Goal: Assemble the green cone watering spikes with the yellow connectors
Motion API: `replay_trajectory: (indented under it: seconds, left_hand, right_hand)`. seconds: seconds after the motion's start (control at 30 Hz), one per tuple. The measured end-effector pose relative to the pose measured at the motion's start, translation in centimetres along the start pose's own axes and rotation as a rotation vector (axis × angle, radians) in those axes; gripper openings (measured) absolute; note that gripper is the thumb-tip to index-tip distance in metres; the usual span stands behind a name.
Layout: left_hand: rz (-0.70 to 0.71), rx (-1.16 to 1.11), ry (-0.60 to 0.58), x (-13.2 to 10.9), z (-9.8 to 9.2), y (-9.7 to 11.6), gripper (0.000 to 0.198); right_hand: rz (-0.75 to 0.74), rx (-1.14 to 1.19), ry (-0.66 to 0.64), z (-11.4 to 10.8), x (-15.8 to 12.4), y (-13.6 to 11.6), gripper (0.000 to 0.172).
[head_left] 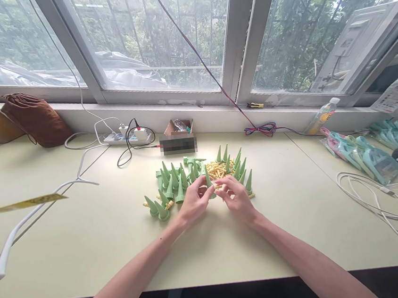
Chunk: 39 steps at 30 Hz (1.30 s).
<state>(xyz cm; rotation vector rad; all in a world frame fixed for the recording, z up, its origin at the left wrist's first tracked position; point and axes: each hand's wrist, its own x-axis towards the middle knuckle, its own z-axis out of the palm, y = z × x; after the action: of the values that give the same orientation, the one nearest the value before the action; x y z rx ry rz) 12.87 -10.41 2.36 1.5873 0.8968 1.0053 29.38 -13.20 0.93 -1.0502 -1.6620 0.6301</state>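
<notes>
My left hand [196, 198] grips a green plastic cone-shaped spike [208, 179], its tip pointing up. Close beside it, my right hand [237, 195] pinches a small yellowish piece [217, 187] against the spike's side; fingers partly hide where the two meet. Behind my hands lies a pile of small yellow pegs [218, 168]. Several green spikes [179, 189] stand or lie to the left of the pile, and others [242, 168] line its right side. At the front left, a few spikes [162, 212] have yellow pieces at their bases.
A power strip [128, 138] with plugs and cables sits by the wall, next to a small cardboard box [181, 125]. Toward the right are a plastic bottle [323, 116], teal and pink clips [370, 157] and a coiled white cable [374, 197]. A brown pouch [35, 119] stands at the back left.
</notes>
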Motion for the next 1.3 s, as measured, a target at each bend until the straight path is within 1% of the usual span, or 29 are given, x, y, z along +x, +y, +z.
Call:
replay_trajectory:
  seconds: [0.17, 0.33, 0.5, 0.7, 0.93, 1.1, 1.3]
  left_hand:
    - [0.031, 0.054, -0.009, -0.10, -0.08, 0.00, 0.028]
    - [0.069, 0.059, -0.014, -0.16, 0.00, 0.32, 0.026]
    - [0.097, 0.089, 0.004, -0.19, 0.06, 0.35, 0.024]
    - [0.093, 0.082, -0.022, -0.11, -0.07, 0.24, 0.026]
    - [0.033, 0.032, -0.072, 0.04, -0.24, 0.40, 0.031]
    - [0.045, 0.036, -0.087, -0.06, -0.18, 0.24, 0.029]
    - [0.096, 0.066, -0.105, -0.19, 0.11, 0.05, 0.028]
  right_hand:
    - [0.005, 0.003, 0.006, -0.01, 0.03, -0.03, 0.018]
    - [0.015, 0.014, 0.013, 0.05, -0.03, -0.12, 0.019]
    - [0.069, 0.023, 0.009, 0.22, -0.25, -0.21, 0.021]
    - [0.118, 0.061, 0.004, 0.28, -0.31, -0.04, 0.017]
    - [0.137, 0.058, -0.025, 0.25, -0.31, 0.43, 0.022]
    - [0.141, 0.033, -0.024, 0.16, -0.32, 0.40, 0.023]
    - [0.156, 0.031, -0.005, 0.10, -0.25, 0.02, 0.026]
